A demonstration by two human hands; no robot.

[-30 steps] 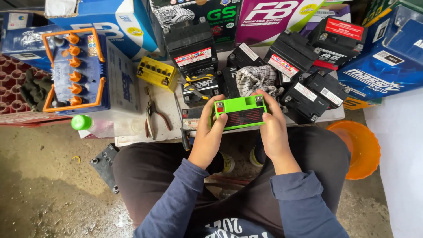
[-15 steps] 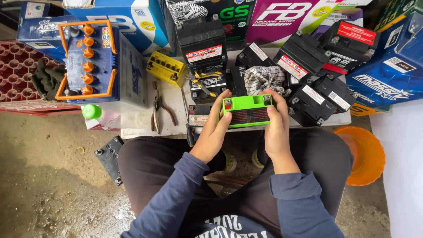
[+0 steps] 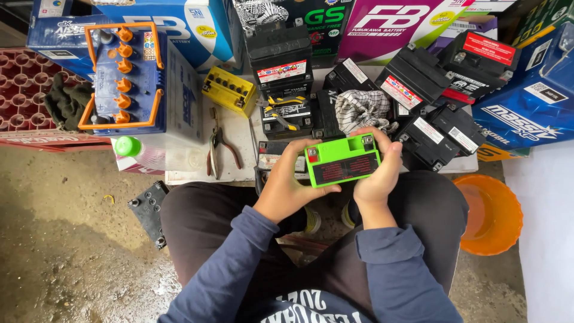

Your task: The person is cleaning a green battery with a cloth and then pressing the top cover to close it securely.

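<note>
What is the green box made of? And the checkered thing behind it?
The green box, held by the left hand and right hand, looks like hard plastic: smooth, slightly glossy, with moulded edges. The checkered thing looks like soft woven cloth: it lies crumpled in folds.

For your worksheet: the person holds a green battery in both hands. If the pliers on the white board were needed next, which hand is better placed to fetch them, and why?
Probably the left hand. The pliers lie on its side of the green battery, nearer to it, while the right hand would have to cross over the battery.
</note>
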